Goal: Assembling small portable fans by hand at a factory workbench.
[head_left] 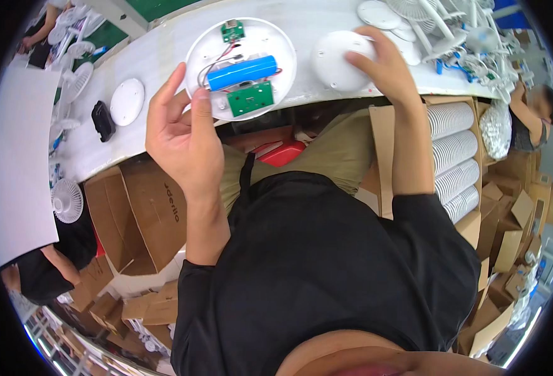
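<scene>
My left hand (185, 138) is at the left rim of a round white base shell (283, 47), its thumb over the edge and the index finger stretched away. Inside the shell lie a blue cylindrical battery (242, 73), a green circuit board (250, 99) and a smaller green board (232, 31), with thin wires between them. The shell's near edge reaches past the table's edge. In my right hand (386, 66) is a round white cover (339, 62), gripped at its right side with the thumb on its face. Shell and cover are apart.
On the white table (163, 47), a white disc (127, 101) and a black object (103, 121) lie left. White fan parts (430, 19) are heaped at right. Below stand an open cardboard box (142, 216) and one with stacked ribbed white parts (455, 153). Other people work at both sides.
</scene>
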A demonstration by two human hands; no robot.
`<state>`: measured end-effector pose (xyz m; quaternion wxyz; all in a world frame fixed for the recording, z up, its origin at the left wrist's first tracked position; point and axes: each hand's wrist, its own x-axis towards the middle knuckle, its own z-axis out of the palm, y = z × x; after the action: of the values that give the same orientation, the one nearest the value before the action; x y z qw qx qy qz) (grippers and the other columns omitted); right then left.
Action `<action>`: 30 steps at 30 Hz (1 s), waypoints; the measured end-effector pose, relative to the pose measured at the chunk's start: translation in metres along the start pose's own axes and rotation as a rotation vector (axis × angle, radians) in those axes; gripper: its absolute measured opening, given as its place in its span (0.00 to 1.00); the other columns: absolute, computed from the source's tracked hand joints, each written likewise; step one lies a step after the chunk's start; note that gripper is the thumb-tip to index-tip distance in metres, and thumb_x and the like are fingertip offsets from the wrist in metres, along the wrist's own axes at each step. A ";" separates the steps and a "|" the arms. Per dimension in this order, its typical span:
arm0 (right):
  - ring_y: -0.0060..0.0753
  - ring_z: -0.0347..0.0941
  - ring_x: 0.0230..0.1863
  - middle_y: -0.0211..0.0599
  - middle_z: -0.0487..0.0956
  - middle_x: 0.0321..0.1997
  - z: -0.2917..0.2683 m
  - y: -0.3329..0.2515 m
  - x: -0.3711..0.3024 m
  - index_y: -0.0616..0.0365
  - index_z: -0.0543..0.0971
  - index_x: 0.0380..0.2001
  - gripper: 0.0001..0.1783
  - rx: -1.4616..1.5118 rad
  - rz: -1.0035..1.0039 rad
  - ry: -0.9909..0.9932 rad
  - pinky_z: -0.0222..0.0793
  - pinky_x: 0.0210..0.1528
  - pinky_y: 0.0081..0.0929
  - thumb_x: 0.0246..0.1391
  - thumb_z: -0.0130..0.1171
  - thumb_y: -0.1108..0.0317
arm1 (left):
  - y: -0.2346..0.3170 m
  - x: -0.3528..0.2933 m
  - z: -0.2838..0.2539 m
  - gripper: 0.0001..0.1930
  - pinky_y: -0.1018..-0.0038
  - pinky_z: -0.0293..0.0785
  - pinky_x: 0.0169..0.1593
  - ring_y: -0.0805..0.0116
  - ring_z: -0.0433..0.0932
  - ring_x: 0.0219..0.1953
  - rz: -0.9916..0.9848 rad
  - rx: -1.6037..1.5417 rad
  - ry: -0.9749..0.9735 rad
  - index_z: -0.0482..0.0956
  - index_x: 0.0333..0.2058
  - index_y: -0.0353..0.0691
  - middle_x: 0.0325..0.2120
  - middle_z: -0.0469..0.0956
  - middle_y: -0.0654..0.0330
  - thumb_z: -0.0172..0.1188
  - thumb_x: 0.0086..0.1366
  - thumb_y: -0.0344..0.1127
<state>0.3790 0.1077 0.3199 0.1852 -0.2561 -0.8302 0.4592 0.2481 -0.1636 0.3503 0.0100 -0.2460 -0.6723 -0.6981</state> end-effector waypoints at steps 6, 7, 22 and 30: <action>0.38 0.74 0.47 0.44 0.76 0.51 0.064 -0.085 -0.052 0.63 0.71 0.54 0.24 0.817 -0.308 0.141 0.74 0.49 0.29 0.53 0.60 0.74 | 0.002 -0.008 0.005 0.20 0.82 0.79 0.34 0.66 0.81 0.34 0.042 -0.001 0.032 0.71 0.55 0.31 0.37 0.81 0.44 0.57 0.64 0.22; 0.37 0.73 0.48 0.44 0.75 0.52 0.079 -0.086 -0.047 0.62 0.71 0.55 0.24 0.767 -0.350 0.144 0.73 0.51 0.29 0.53 0.60 0.74 | 0.001 -0.009 0.005 0.20 0.82 0.79 0.35 0.66 0.82 0.35 0.047 0.003 0.025 0.70 0.55 0.31 0.38 0.81 0.43 0.57 0.64 0.22; 0.34 0.73 0.46 0.40 0.77 0.50 0.090 -0.111 -0.057 0.57 0.75 0.54 0.23 0.640 -0.278 0.156 0.70 0.49 0.25 0.53 0.62 0.72 | 0.016 -0.039 -0.001 0.27 0.79 0.79 0.40 0.60 0.81 0.42 0.073 -0.012 -0.066 0.63 0.60 0.32 0.49 0.75 0.39 0.60 0.66 0.33; 0.30 0.73 0.41 0.37 0.78 0.46 0.078 -0.124 -0.066 0.56 0.78 0.52 0.23 0.497 -0.326 0.102 0.68 0.43 0.22 0.50 0.64 0.72 | 0.031 -0.050 -0.003 0.31 0.82 0.79 0.36 0.61 0.82 0.38 0.035 -0.010 -0.005 0.59 0.62 0.30 0.47 0.75 0.42 0.62 0.64 0.31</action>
<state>0.3584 -0.0387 0.3816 0.3549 -0.0888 -0.7122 0.5991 0.3016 -0.1852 0.3614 0.0192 -0.2597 -0.6642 -0.7007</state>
